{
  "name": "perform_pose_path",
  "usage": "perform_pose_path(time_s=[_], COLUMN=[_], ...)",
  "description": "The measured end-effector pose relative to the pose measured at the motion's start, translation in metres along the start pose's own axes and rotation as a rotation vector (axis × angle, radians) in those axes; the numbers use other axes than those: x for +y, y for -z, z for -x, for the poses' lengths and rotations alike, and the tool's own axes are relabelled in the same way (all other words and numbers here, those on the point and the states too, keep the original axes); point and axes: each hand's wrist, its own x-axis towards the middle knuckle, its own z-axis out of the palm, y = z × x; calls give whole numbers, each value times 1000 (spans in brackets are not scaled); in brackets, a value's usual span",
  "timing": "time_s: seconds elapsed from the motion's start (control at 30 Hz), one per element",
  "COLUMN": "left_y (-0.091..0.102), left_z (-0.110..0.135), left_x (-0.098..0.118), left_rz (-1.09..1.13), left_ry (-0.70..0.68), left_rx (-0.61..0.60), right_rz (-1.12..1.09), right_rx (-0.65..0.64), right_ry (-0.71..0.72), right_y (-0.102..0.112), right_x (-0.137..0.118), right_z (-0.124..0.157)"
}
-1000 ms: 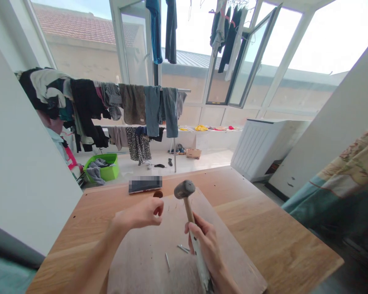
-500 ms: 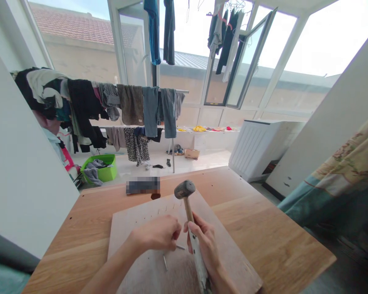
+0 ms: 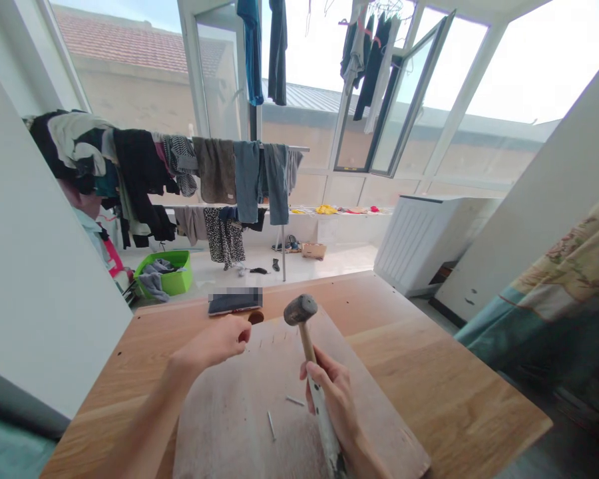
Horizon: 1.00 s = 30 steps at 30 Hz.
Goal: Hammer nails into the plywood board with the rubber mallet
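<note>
My right hand (image 3: 332, 386) is wrapped round the handle of a hammer (image 3: 301, 311), its dark head pointing up and away from me above the board. My left hand (image 3: 224, 342) is over the board's far left part, thumb and fingers pinched together; what they hold, if anything, is too small to make out. Several thin nails (image 3: 273, 337) stand upright in a row near the far edge of the flat wooden board (image 3: 229, 419). Between my hands and my body, one loose nail (image 3: 271, 426) lies on the board, and another loose nail (image 3: 295, 400) lies nearer the hammer handle.
The board lies on a wooden table (image 3: 444, 372). At its far edge are a dark, partly blurred flat object (image 3: 234, 303) and a small round brown thing (image 3: 255, 318). Beyond stand a laundry rack (image 3: 284, 253), a green basket (image 3: 180, 281) and a white cabinet-like unit (image 3: 414, 233).
My left hand has moved from the loose nails towards the board's far left, uncovering the nail beside the hammer. My right hand and the hammer have stayed almost still.
</note>
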Motion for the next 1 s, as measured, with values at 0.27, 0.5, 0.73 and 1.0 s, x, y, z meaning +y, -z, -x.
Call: perform_pose_path(time_s=[0.27,0.5,0.73,1.0], left_y=[-6,-14,-16,-15], left_z=[-3,-10,-11,-12], left_x=[0,-12,-20,-18], left_rz=[87,153,181,160], left_ry=[-43,-88,-87,-103], left_rx=[-13,-4,-19,-56], right_rz=[3,5,15,-1], right_rx=[-22,-41,-53,-113], right_ry=[-11,-14,-14,-19], right_y=[-2,-5,-6,-6], right_x=[-1,-2,-7,-6], right_z=[1,2,3,3])
